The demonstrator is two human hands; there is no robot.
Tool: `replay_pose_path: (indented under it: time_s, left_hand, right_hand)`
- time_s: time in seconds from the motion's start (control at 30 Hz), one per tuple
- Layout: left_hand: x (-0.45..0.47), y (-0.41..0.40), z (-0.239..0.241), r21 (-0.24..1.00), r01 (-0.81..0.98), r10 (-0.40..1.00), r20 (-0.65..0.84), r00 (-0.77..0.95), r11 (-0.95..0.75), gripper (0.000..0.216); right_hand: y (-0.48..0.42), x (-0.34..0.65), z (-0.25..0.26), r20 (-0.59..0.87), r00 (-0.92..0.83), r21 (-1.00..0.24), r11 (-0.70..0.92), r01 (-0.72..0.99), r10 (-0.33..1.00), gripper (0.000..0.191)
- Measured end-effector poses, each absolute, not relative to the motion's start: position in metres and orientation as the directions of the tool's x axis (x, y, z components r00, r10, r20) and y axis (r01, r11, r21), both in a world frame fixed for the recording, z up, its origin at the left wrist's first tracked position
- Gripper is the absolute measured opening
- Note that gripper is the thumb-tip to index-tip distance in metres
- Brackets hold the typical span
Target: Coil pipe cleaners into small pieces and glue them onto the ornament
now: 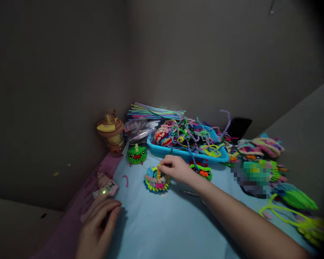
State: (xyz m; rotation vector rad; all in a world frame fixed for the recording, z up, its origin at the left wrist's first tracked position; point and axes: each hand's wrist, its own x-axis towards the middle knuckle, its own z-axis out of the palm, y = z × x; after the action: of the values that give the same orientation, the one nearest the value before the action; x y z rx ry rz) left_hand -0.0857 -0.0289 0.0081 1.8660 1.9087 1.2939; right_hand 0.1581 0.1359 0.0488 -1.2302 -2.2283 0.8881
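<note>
My right hand (176, 168) pinches a small orange pipe-cleaner coil (158, 174) at the top of a round multicoloured pipe-cleaner figure (157, 186). The figure stands on the light blue table cover and has pink, yellow and blue coils. My left hand (101, 219) hovers at the near left, fingers loosely bent and apart from the thumb, with nothing visible in it. Behind the figure sits a green pipe-cleaner figure (137, 154) with eyes and a red mouth. A red and green figure (202, 171) is partly covered by my right wrist.
A blue tray (164, 149) heaped with tangled pipe cleaners lies at the back, beside a bundle of straight ones (155, 112). To its left stands a brown cup (112, 138). Scissors (190, 193) lie by my right forearm; more fuzzy pieces (295, 196) crowd the right side.
</note>
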Motion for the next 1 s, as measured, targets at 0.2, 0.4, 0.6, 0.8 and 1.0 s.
replay_pose_path:
  time_s: [0.2,0.4,0.6,0.8,1.0]
  left_hand:
    - [-0.093,-0.033,0.007,0.636,0.764,0.884,0.414,-0.218,-0.110,0.021]
    - [-0.116,-0.038,0.004,0.542,0.840,0.903,0.355,-0.244,0.014,0.030]
    - [-0.125,-0.027,0.009,0.266,0.952,0.924,0.303,-0.233,0.153,0.046]
    - [-0.124,-0.022,0.004,0.205,0.965,0.943,0.255,-0.212,0.161,0.041]
    - [-0.106,-0.026,0.017,0.440,0.895,0.906,0.344,-0.248,0.078,0.034]
  right_hand:
    - [0.137,0.157,0.043,0.099,-0.476,-0.715,0.396,0.576,0.874,0.012]
    - [0.132,0.157,0.046,0.115,-0.514,-0.697,0.438,0.568,0.850,0.013]
    - [0.129,0.153,0.049,0.120,-0.530,-0.672,0.461,0.580,0.840,0.012]
    - [0.132,0.151,0.046,0.104,-0.517,-0.693,0.435,0.575,0.850,0.013]
    - [0.125,0.162,0.065,0.170,-0.441,-0.868,0.346,0.356,0.881,0.016]
